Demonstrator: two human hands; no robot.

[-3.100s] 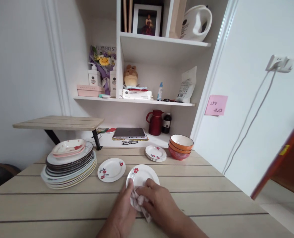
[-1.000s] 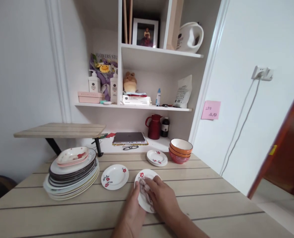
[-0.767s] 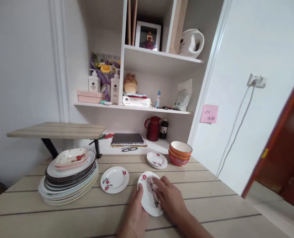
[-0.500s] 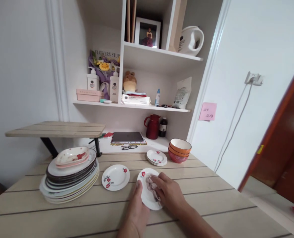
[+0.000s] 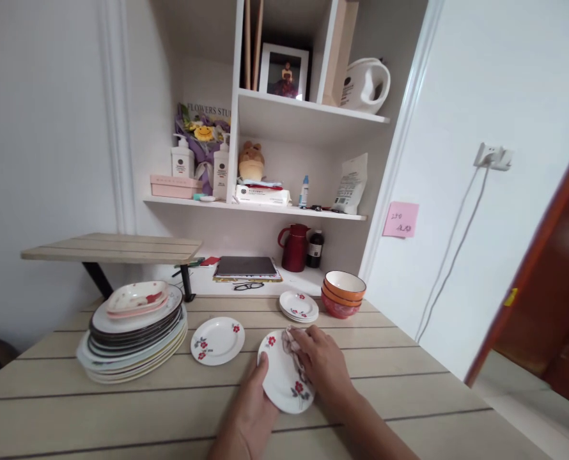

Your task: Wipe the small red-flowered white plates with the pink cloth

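Observation:
A small white plate [image 5: 279,377] with red flowers is tilted above the table, gripped at its left edge by my left hand [image 5: 256,393], thumb on the rim. My right hand [image 5: 323,361] presses a crumpled, pale pinkish cloth [image 5: 291,340] onto the plate's upper right rim; part of the cloth is hidden under the fingers. To the left, another flowered plate [image 5: 217,341] lies flat on the table. Behind my hands sits a short stack of similar small plates [image 5: 298,305], close to a stack of orange and red bowls [image 5: 343,294].
A tall stack of mixed plates [image 5: 133,338], topped by pink-edged dishes [image 5: 138,298], stands at the left by a raised wooden stand [image 5: 112,248]. Farther back are glasses [image 5: 249,286], a laptop [image 5: 246,265], a red jug [image 5: 295,248] and a dark bottle [image 5: 315,249].
My right hand and the cloth have slid toward the plate's upper right rim, uncovering the lower red flower. The view has shifted slightly.

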